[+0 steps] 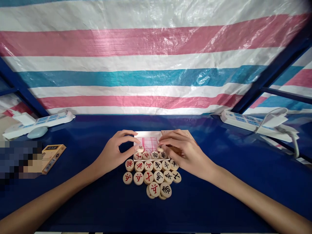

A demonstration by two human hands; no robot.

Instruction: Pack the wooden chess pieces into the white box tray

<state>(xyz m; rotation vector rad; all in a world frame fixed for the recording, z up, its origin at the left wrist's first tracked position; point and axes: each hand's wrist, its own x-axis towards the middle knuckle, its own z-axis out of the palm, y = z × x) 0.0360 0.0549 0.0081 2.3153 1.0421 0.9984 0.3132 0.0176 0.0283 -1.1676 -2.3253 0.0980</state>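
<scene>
Your side, left to right: white plastic power strip [57, 119], smooth grey-blue oval object [37, 132], flat tan cardboard box with barcode [55, 157], all on a glossy dark-blue table [85, 208]. Centre: thick pale round discs with red characters [139, 166], then similar discs with black characters [166, 165], in rows nearer you than the open white rectangular box [147, 133]. Four discs line its near edge; pink-lined translucent sheet [151, 142] behind them. Far right: white power strip with grey cable [248, 122].

Pose: your left hand [109, 150] curves inward, thumb and index pinching a pale disc [140, 149] over the box. Your right hand [186, 152] mirrors it, palm down, narrow pinch on another pale disc [160, 149].
</scene>
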